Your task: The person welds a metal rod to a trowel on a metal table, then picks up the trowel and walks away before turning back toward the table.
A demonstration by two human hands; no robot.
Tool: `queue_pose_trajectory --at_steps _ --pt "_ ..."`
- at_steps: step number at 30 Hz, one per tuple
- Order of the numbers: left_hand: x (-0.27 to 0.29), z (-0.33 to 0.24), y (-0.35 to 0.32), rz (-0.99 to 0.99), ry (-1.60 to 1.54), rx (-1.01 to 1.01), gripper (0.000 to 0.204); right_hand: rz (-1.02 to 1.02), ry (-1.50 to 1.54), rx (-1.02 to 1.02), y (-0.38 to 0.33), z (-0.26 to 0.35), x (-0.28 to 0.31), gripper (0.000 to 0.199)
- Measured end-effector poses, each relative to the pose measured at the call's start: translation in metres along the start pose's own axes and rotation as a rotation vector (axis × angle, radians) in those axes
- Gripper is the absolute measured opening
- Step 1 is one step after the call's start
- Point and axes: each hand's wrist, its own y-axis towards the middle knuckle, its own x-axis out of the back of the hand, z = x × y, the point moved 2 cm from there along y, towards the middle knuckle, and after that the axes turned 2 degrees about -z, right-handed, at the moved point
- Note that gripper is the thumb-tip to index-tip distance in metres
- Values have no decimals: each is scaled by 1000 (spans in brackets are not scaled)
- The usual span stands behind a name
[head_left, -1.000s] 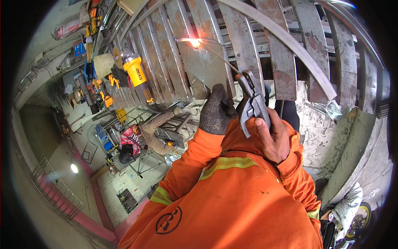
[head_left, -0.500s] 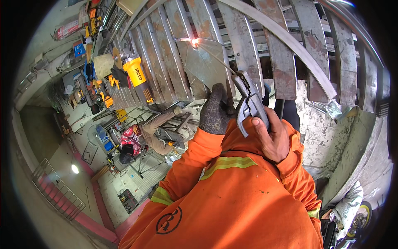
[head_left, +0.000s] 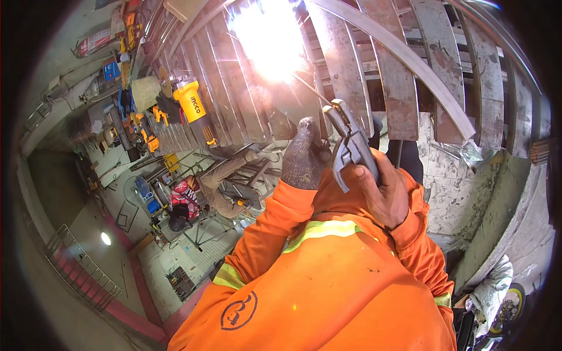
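Note:
My right hand [head_left: 383, 196] is bare and grips a grey welding electrode holder [head_left: 346, 143]. A thin rod runs up and left from the holder to a bright white arc glare [head_left: 269, 38] on a frame of rusty metal slats [head_left: 395, 88]. My left hand [head_left: 303, 157] wears a dark knit glove and sits just left of the holder, close against it. Its fingers are hidden, so its grip is unclear. Both forearms are in orange sleeves with reflective bands.
A yellow angle grinder [head_left: 193, 108] and several hand tools lie at the left. Another person [head_left: 193, 196] in red patterned clothes crouches beyond. A curved steel strip [head_left: 421, 73] crosses the slats. A white glove [head_left: 492, 292] lies at the lower right.
The small spark at the rod's tip has flared into a large white glare. Both hands and the holder have stayed almost in place.

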Motion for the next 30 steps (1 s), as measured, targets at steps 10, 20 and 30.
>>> queue_pose_trajectory --at_steps 10,20,30 --pt "-1 0 0 -27 -12 -23 21 10 15 -5 0 -1 -1 38" --pt "0 1 0 -59 -62 -22 22 4 16 -2 2 0 0 36" --pt "13 0 7 122 -119 -24 20 -52 57 -25 -3 -8 0 39"
